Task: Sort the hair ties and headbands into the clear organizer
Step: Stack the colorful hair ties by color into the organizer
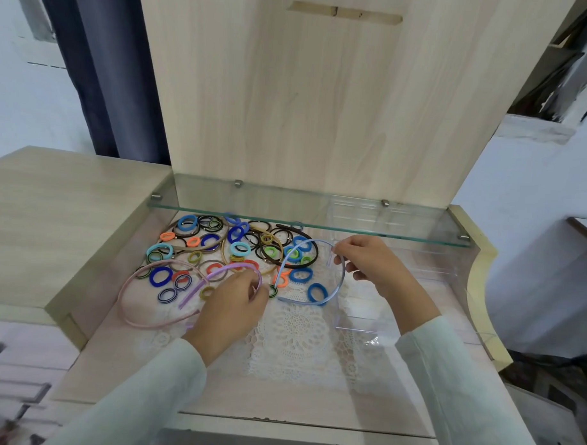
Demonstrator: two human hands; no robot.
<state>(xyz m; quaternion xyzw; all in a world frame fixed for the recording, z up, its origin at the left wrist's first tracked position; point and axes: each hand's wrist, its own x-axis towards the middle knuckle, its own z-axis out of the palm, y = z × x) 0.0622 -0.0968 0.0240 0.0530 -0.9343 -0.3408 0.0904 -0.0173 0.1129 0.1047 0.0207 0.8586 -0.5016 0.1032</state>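
At right hand (370, 262), pale blue headband (343, 279)

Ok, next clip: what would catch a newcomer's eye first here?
The bright heap of hair ties spread left of centre under the glass shelf, in blue, orange, green and black. Next, the right hand pinches a light blue headband at the left edge of the clear organizer, while the left hand grips a lilac headband at the heap's near edge.

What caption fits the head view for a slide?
Right hand holds light blue headband at clear organizer; left hand grips purple headband.
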